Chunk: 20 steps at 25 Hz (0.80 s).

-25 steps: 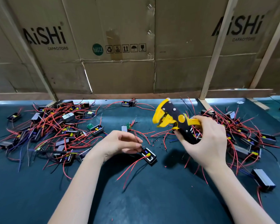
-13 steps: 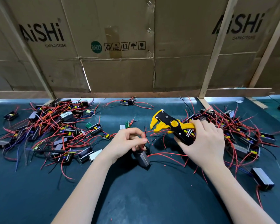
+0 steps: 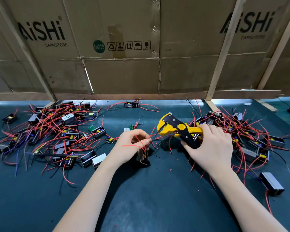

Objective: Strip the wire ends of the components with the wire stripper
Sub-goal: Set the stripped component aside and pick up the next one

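Nearest, the left hand (image 3: 132,145) curls round a small boxed component (image 3: 143,157) standing on the dark surface (image 3: 141,198), pinching its red wire (image 3: 137,142); the fingers hide most of the component. Beside it, the right hand (image 3: 209,148) grips the handles of the yellow-and-black wire stripper (image 3: 176,129), its jaws apart near the wire end. Farther out, tangled component piles (image 3: 57,131) blur together below the cardboard wall (image 3: 124,72).

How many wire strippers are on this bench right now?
1. The yellow and black wire stripper is gripped in the right hand, its head pointing toward the left hand. Another could lie hidden under the wire piles.
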{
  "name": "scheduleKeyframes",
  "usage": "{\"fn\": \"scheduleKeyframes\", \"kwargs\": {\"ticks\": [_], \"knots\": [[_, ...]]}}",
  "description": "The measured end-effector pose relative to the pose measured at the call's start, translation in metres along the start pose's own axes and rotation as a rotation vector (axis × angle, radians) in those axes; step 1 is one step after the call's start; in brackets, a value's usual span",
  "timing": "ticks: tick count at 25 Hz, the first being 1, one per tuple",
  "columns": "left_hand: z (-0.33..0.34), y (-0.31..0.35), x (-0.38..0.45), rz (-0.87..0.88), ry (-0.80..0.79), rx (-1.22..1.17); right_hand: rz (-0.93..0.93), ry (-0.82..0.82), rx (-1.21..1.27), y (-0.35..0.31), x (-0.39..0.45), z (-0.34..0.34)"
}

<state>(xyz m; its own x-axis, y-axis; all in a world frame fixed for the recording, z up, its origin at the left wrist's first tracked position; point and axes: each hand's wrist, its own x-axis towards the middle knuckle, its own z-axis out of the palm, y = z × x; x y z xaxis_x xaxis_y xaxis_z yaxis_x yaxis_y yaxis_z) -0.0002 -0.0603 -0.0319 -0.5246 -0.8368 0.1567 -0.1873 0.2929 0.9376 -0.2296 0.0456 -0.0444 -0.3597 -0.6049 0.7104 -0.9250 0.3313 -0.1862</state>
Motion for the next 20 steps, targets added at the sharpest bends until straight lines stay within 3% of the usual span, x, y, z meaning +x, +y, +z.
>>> {"fn": "scheduleKeyframes", "kwargs": {"ticks": [9,20], "knots": [[0.005,0.008,-0.004,0.119,-0.121,-0.073,-0.015,0.018,0.018,-0.004,0.000,-0.001],[0.008,0.006,-0.003,0.100,-0.055,-0.080,-0.140,0.091,0.062,-0.009,0.003,-0.006]]}}
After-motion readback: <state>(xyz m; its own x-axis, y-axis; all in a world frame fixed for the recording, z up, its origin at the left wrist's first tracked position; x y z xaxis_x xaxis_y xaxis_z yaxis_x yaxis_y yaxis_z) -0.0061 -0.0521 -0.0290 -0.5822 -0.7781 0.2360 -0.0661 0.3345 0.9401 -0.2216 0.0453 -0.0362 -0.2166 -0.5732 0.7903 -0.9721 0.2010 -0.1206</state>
